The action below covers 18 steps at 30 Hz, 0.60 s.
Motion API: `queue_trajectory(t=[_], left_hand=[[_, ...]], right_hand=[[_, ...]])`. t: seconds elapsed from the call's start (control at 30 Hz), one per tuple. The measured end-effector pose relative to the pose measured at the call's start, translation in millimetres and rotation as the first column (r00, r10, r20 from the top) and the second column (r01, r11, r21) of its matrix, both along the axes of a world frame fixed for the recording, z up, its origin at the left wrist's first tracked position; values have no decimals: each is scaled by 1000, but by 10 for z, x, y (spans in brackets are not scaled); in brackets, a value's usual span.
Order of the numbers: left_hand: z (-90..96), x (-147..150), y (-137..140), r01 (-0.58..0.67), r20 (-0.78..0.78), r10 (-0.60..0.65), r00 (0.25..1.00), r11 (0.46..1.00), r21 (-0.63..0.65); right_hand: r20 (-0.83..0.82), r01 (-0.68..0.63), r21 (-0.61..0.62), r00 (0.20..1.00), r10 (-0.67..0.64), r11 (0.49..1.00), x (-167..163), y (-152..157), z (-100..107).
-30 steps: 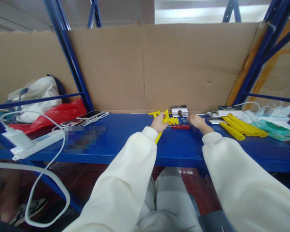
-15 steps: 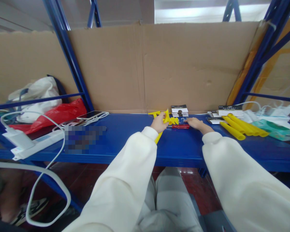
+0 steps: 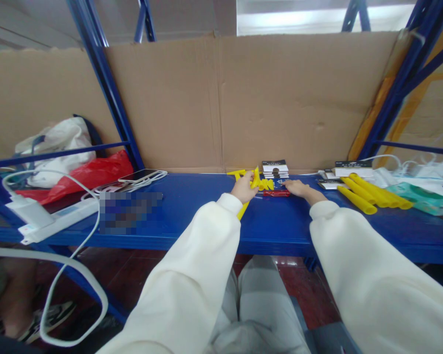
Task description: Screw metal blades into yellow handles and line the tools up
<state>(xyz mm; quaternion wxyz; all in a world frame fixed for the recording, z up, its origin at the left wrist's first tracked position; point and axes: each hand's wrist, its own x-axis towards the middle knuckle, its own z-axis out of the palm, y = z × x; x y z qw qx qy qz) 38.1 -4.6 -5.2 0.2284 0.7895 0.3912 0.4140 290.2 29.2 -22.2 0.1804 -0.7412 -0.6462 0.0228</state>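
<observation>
Toward the far middle of the blue shelf [image 3: 195,206], a yellow plastic part [image 3: 256,176] is pinched in the fingers of the left hand [image 3: 242,187]. Just right of it lie small yellow pieces [image 3: 268,184], then tiny pale bits [image 3: 279,182] beside the right hand [image 3: 296,188]; I cannot tell whether its fingers pinch anything. On their near side lies a red-handled tool [image 3: 276,193]; on the far side, stacked black-and-white boxes [image 3: 275,169]. Yellow tubes [image 3: 376,192] rest farther right.

Yellow piece [image 3: 257,177]: smooth plastic. Panel [image 3: 280,98]: matt cardboard.
</observation>
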Motion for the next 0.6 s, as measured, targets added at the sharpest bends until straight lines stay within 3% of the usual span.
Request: queue_trajectory(t=[0.23,0.6], left_hand=[[15,0,-24,-25,-15,25,1000,1000,-16],[19,1,-30,-27,-12,27,1000,1000,-14]], right_hand=[[-5,4,29,1000,-4,1000,-96,-149,134],[-43,10,-46,999,-12,999,-124,-149,127]])
